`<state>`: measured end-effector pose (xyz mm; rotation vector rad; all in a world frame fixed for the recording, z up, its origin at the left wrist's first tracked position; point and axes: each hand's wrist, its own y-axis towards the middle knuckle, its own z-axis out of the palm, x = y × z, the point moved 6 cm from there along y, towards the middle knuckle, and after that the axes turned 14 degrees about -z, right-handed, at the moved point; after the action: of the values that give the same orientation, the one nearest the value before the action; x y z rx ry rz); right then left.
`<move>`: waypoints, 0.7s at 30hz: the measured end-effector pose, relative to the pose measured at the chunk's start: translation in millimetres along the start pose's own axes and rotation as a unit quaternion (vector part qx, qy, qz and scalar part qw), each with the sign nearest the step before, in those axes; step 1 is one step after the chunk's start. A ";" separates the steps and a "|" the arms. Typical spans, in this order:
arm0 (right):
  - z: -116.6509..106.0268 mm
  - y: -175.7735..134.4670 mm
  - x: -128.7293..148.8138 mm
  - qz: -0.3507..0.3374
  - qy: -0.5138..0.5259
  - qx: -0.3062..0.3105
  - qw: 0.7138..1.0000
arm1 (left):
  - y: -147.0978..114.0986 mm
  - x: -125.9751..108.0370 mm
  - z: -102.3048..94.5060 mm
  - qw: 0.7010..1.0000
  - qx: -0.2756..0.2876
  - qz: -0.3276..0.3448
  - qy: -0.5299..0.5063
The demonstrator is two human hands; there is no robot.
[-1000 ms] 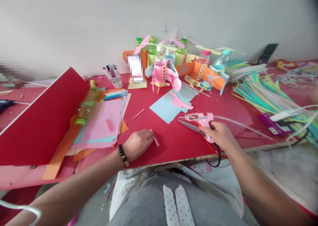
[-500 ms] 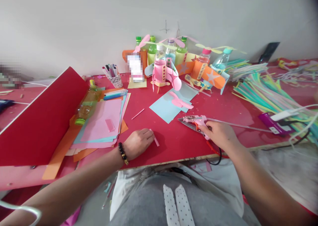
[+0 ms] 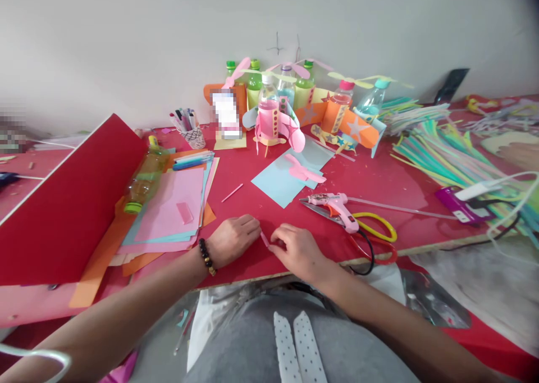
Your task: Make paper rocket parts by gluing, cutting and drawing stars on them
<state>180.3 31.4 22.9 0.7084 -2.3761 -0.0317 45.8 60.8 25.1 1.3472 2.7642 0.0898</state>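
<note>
A small pink strip (image 3: 264,239) lies on the red table between my hands. My left hand (image 3: 234,240), with a beaded bracelet at the wrist, is closed on its far end. The thumb and forefinger of my right hand (image 3: 298,250) meet at the near end of the strip, and the other fingers are curled. Right of that hand rests a pink glue gun (image 3: 342,208) with a clear glue stick in its back, lying over scissors (image 3: 379,226) with yellow and red handles. A thin pink stick (image 3: 232,192) lies beyond my left hand.
Behind are decorated bottles (image 3: 268,113) with paper propellers. A blue sheet (image 3: 275,183) carries a pink propeller (image 3: 303,171). Stacked paper (image 3: 168,203), a bottle lying down (image 3: 143,175) and a red board (image 3: 76,203) are left; bundled strips (image 3: 438,158) and a purple box (image 3: 458,206) are right.
My right hand has let go of the glue gun and moved left to the strip. The glue gun stays on the table. Another person's hand has appeared at the far right.
</note>
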 end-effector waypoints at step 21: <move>18.5 22.0 -8.7 0.060 -0.082 0.065 0.993 | 30.6 20.8 -7.6 0.991 0.040 -0.002 -0.126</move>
<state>164.2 51.6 7.6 0.6437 -2.5940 0.1212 56.4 95.8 34.5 1.2718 2.5822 -0.1822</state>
